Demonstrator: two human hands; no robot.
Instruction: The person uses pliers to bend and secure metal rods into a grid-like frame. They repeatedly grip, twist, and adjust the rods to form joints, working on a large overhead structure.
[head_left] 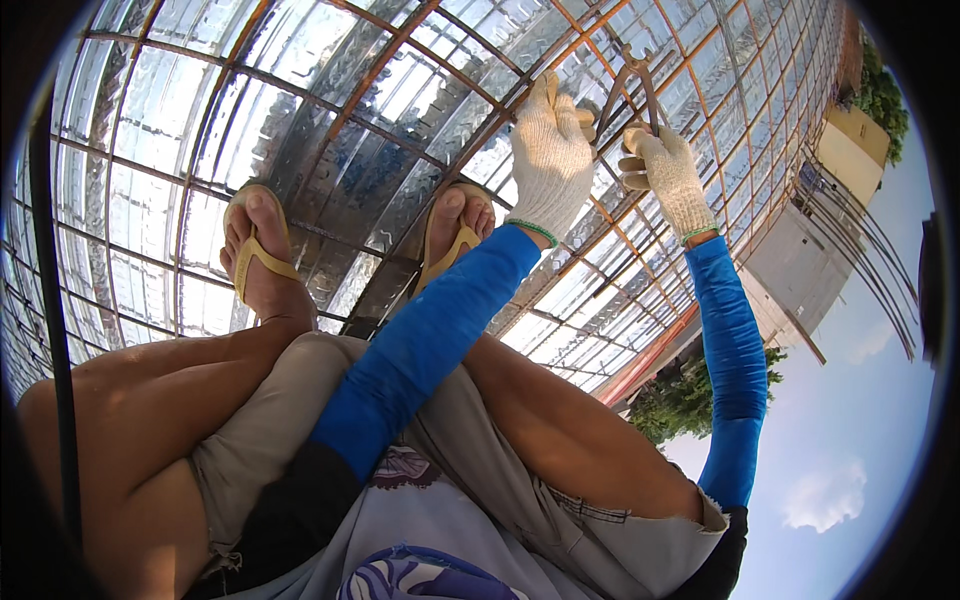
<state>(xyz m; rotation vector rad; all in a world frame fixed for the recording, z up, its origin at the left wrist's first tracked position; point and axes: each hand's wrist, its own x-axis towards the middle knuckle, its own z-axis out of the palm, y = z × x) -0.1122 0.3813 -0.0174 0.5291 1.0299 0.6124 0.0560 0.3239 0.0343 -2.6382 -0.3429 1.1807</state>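
A pair of rusty pincers [632,70] stands over the steel bar grid, jaws away from me and handles spread toward me. My right hand [664,178], in a white knit glove, is closed around the right handle. My left hand [552,158], gloved the same way, is left of the pincers with its fingers curled, close to a rusty bar. The tip of the left handle comes right beside these fingers; whether they touch it, or what they hold, is hidden. Blue sleeves cover both forearms.
I squat in flip-flops [262,262] on the rusty rebar mesh [345,112], which lies over shiny ribbed metal sheeting [385,165]. Loose bars [865,245] jut out at the right, near a grey wall [800,262]. Trees [655,405] and sky show past the edge.
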